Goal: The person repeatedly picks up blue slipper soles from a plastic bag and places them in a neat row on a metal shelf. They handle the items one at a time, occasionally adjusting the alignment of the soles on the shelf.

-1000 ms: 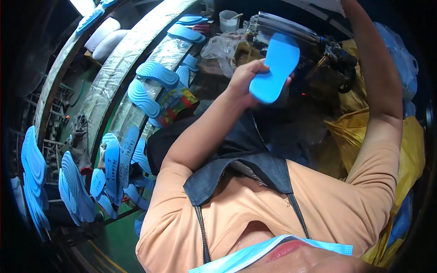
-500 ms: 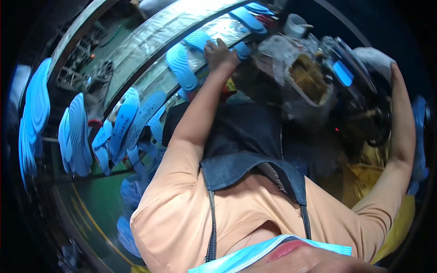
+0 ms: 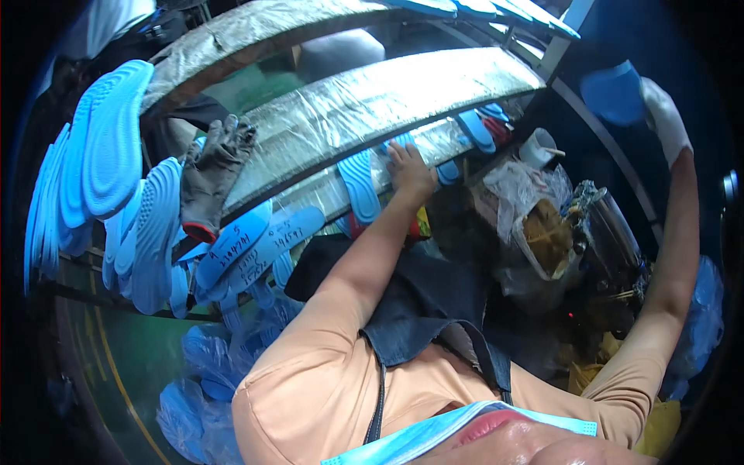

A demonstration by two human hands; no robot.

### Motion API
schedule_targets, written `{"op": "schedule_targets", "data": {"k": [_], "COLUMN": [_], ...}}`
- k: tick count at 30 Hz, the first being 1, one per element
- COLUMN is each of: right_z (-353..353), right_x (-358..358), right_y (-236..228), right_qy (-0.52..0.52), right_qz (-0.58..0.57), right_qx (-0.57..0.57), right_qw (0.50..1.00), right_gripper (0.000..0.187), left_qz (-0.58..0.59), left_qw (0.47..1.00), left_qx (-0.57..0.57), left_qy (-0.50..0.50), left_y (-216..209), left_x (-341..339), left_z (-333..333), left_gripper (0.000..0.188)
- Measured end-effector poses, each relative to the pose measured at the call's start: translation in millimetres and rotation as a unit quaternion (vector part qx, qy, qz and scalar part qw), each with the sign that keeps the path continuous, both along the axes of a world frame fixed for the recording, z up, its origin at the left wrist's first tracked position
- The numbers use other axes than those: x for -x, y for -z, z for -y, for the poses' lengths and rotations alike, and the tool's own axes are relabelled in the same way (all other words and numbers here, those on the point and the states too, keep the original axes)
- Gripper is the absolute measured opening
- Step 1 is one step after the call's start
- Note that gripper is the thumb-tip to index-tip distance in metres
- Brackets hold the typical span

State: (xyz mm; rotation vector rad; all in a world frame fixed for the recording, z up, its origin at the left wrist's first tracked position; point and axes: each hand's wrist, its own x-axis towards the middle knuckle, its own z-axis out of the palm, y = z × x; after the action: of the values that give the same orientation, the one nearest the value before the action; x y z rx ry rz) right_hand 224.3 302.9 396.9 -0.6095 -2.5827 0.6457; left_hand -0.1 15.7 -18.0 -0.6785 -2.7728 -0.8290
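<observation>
My right hand [image 3: 665, 120], in a white glove, is raised at the far right. It grips a blue insole [image 3: 612, 94] by one end, and the insole is held out in the air. My bare left hand [image 3: 412, 170] lies over the metal-covered bench with its fingers stretched out. Under its fingertips is another blue insole [image 3: 399, 142], mostly hidden by the hand. Just left of that hand, a ridged blue insole [image 3: 358, 184] hangs over the bench edge.
Stacked blue insoles [image 3: 112, 147] stand at the left, beside a dark glove [image 3: 213, 174] with a red cuff. A shiny metal cylinder [image 3: 612, 229], a bag-lined container [image 3: 546, 236] and a white cup [image 3: 537, 149] are at right. A foil-covered shelf [image 3: 372, 93] crosses above.
My right hand has risen from beside the metal cylinder and now shows the blue insole in its grip. My left hand stays at the bench insoles. The whole view has shifted.
</observation>
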Motion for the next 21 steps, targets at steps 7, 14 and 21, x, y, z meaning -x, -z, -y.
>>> {"op": "schedule_targets", "data": {"k": [7,14,21], "right_z": [222.3,304.5,306.4], "right_x": [161.2,254.9,294.5], "right_y": [-43.6,-21.1,-27.4], "right_qy": [-0.278,-0.388,-0.189], "right_qz": [-0.095,-0.005,0.149], "right_qx": [-0.237,-0.078,-0.383], "right_qw": [0.926,0.918,0.892], "right_gripper": [0.031,0.036,0.025], "left_qz": [0.066,0.091,0.089], "left_qw": [0.998,0.996,0.996], "left_qx": [0.006,-0.003,-0.003], "left_qy": [0.006,0.011,0.014], "left_y": [-19.7,-22.7,-21.1], "left_x": [-3.2,0.3,1.5], "left_z": [12.8,28.3,28.6], "left_gripper": [0.091,0.091,0.090]}}
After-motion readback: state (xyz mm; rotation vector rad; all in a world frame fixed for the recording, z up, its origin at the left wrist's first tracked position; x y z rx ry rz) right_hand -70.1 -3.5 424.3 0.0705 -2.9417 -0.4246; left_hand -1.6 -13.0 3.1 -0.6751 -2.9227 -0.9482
